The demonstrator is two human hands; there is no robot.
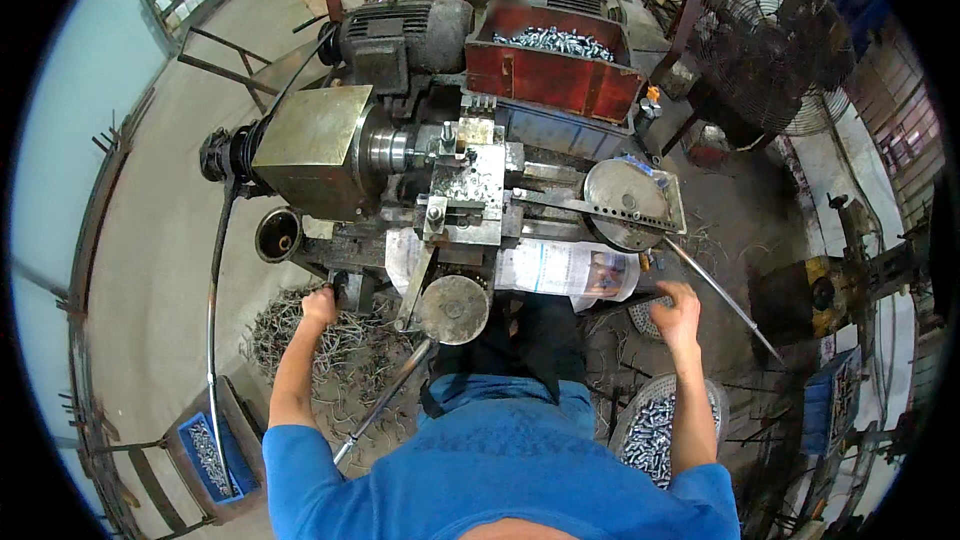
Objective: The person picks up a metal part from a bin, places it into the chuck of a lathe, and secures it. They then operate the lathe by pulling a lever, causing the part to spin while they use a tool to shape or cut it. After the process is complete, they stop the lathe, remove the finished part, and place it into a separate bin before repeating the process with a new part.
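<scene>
A small lathe-like machine stands before me, with a brass-coloured headstock cover (312, 140), a round metal chuck (388, 152) and a steel tool slide (470, 190). My left hand (320, 307) is closed at the machine's lower left, against a dark metal block (352, 292); what its fingers hold is hidden. Off to the right, my right hand (677, 315) is raised with curled fingers, beside a printed paper sheet (560, 268). Anything in its grip is too small to name. Two round metal discs, one near (454, 310) and one farther right (626, 202), carry long rods.
Behind the machine sits a red bin (555, 80) of small metal parts. A basket (715, 410) of similar parts stands under my right forearm. Metal shavings (320, 340) heap on the floor at left, near a blue tray (190, 425). A large caged fan (770, 45) stands far right.
</scene>
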